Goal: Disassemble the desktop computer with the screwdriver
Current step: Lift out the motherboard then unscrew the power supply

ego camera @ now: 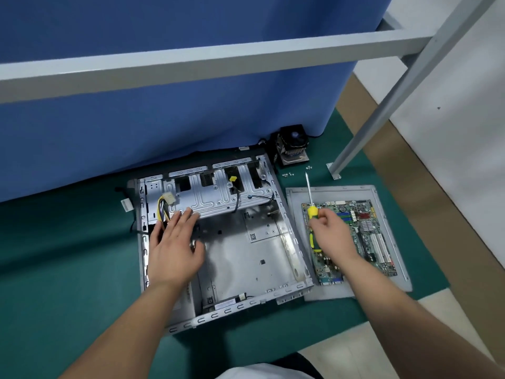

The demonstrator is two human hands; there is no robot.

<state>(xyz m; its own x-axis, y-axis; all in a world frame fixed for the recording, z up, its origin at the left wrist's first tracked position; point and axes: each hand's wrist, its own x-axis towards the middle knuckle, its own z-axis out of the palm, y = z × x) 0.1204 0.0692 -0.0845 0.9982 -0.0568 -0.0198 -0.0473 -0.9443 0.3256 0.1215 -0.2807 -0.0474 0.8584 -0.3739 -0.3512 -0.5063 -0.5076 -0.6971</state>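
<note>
Green mat (pixel 68 269) covers the floor, blue curtain (pixel 164 105) hanging behind, grey frame bars (pixel 218 58) crossing overhead. Desktop case (pixel 246 255), opened and lying flat, sits under and just ahead of the left hand (pixel 175 247); motherboard bay bare, drive cage (pixel 218 192) at its far end. Left hand: fingers straight and spread, tips resting on the cage's near edge, holding nothing; yellow-and-black cable bundle (pixel 163 207) with white connector just beyond the fingertips. Right hand (pixel 332 233): fingers curled round the screwdriver (pixel 311 212), yellow-green handle, shaft pointing away from the person, tip in the air. Directly beneath the right hand: removed motherboard (pixel 363 236) lying on the grey side panel (pixel 388 192), touching the case's right wall. Beyond the screwdriver tip: loose screws (pixel 288 175) on the mat, then CPU cooler with fan (pixel 292 146) near the curtain. White frame foot (pixel 334 170) further right of the screws.
</note>
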